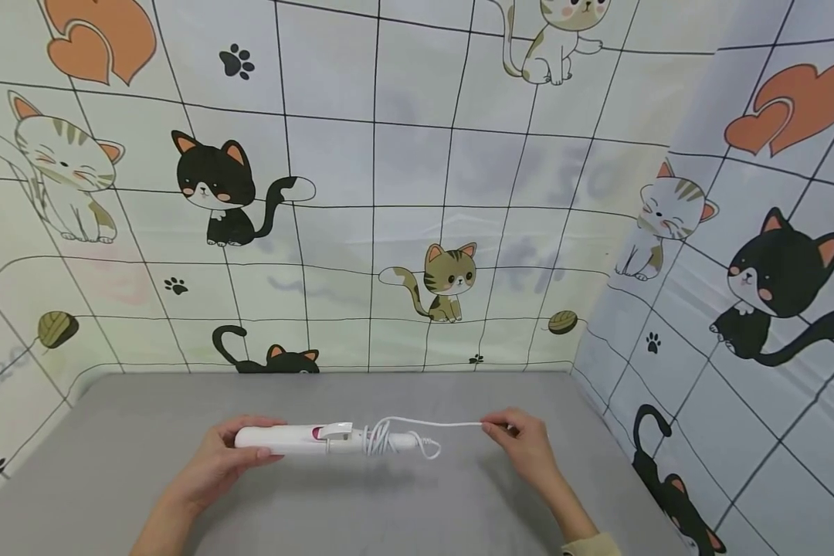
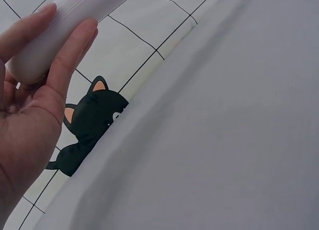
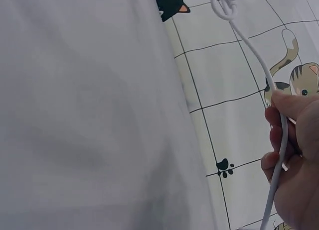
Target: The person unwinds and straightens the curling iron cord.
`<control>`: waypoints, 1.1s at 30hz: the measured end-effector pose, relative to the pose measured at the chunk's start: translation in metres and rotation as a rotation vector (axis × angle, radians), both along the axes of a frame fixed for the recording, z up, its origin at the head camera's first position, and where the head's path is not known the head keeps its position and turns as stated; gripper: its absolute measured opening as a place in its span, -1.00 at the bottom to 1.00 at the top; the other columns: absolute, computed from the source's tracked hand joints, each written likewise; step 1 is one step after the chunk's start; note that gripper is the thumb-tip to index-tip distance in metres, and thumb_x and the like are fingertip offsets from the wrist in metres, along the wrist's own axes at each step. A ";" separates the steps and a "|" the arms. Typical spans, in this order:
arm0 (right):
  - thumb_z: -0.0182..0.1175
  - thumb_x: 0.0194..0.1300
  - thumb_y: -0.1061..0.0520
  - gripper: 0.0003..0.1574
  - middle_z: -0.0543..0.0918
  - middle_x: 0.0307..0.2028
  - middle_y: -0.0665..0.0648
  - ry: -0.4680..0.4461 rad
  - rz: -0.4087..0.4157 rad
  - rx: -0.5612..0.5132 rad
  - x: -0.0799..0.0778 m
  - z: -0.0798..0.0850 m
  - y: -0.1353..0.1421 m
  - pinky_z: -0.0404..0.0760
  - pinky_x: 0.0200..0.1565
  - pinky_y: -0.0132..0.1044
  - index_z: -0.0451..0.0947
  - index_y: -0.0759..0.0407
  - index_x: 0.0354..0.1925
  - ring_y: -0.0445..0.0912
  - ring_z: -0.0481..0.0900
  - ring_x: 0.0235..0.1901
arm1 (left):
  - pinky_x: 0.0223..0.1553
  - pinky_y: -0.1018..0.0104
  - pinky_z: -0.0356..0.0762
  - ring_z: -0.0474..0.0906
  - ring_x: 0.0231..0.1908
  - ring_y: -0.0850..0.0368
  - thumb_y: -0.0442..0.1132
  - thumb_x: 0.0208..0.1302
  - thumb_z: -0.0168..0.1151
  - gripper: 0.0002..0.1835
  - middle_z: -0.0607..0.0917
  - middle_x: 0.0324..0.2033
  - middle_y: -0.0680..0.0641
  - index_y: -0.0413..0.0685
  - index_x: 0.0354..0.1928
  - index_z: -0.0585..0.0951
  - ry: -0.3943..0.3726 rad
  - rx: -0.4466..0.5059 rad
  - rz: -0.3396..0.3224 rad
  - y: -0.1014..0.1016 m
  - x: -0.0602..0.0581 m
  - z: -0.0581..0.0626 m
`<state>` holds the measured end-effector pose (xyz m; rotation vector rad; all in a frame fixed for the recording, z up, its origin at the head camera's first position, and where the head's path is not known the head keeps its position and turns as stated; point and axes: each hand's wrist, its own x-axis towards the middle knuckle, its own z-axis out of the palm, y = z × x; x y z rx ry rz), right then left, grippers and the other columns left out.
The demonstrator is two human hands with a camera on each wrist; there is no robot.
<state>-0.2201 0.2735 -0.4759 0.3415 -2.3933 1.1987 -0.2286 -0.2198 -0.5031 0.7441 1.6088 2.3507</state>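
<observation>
White wand-shaped appliance (image 1: 281, 439), perhaps a hair iron as far as this view allows, hangs level above the grey worktop (image 1: 361, 513), its blunt end held in the left grip (image 1: 215, 463), with its lever (image 1: 335, 429) just right of that grip and its cord (image 1: 378, 440) coiled round the narrower end farther right. Well apart from the left one, the right grip (image 1: 528, 452) pinches the cord, a nearly straight stretch running from it to the coils. Beyond both grips rises a cat-print backdrop (image 1: 333, 162).
</observation>
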 end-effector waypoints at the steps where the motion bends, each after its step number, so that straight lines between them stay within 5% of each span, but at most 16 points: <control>1: 0.47 0.16 0.35 -0.83 0.68 -0.42 -0.14 0.024 0.016 0.014 0.000 -0.001 0.001 0.51 -0.49 -0.44 0.79 0.10 -0.31 -0.26 0.47 -0.46 | 0.12 -0.04 0.68 0.62 0.06 0.09 -0.72 0.26 0.10 -0.50 0.70 0.13 -0.06 -0.20 0.14 0.69 0.001 0.002 0.002 0.000 0.000 0.000; 10: 0.50 0.06 0.42 -0.79 0.69 -0.44 -0.10 0.201 0.122 0.059 0.001 -0.011 0.007 0.51 -0.53 -0.48 0.79 0.19 -0.33 -0.29 0.46 -0.46 | 0.12 -0.04 0.68 0.62 0.06 0.09 -0.71 0.26 0.11 -0.51 0.68 0.14 -0.08 -0.23 0.16 0.67 0.009 -0.025 0.013 -0.002 -0.001 -0.001; 16: 0.38 0.32 0.27 -0.93 0.75 -0.36 -0.06 0.001 0.206 0.084 0.004 -0.012 0.008 0.70 -0.36 -0.40 0.78 0.16 -0.24 -0.29 0.59 -0.37 | 0.13 -0.04 0.67 0.62 0.06 0.10 -0.73 0.24 0.12 -0.49 0.70 0.14 -0.06 -0.18 0.13 0.70 0.004 0.002 0.012 -0.001 0.000 -0.001; 22: 0.27 0.47 0.09 -0.78 0.80 -0.19 0.01 -0.125 0.190 0.134 0.004 -0.004 0.001 0.76 -0.12 -0.27 0.78 0.18 -0.12 -0.18 0.71 -0.18 | 0.13 -0.02 0.68 0.62 0.06 0.09 -0.72 0.24 0.14 -0.50 0.70 0.14 -0.06 -0.15 0.12 0.71 -0.006 -0.004 0.025 -0.002 0.000 0.000; 28: 0.20 0.53 0.04 -0.64 0.78 -0.06 0.12 -0.257 0.239 0.041 -0.004 0.005 -0.016 0.75 -0.05 -0.30 0.70 0.27 0.06 -0.09 0.72 -0.11 | 0.13 -0.02 0.68 0.60 0.08 0.11 -0.73 0.24 0.12 -0.47 0.69 0.16 -0.06 -0.13 0.13 0.71 0.016 -0.009 0.006 -0.002 0.001 0.000; 33: 0.17 0.54 0.11 -0.63 0.74 -0.01 0.26 -0.281 0.334 -0.034 -0.011 0.009 -0.039 0.77 -0.09 -0.28 0.63 0.35 0.13 -0.01 0.71 -0.11 | 0.13 -0.02 0.67 0.59 0.09 0.12 -0.74 0.24 0.12 -0.46 0.68 0.17 -0.05 -0.12 0.13 0.71 0.031 -0.008 -0.006 -0.001 0.000 -0.001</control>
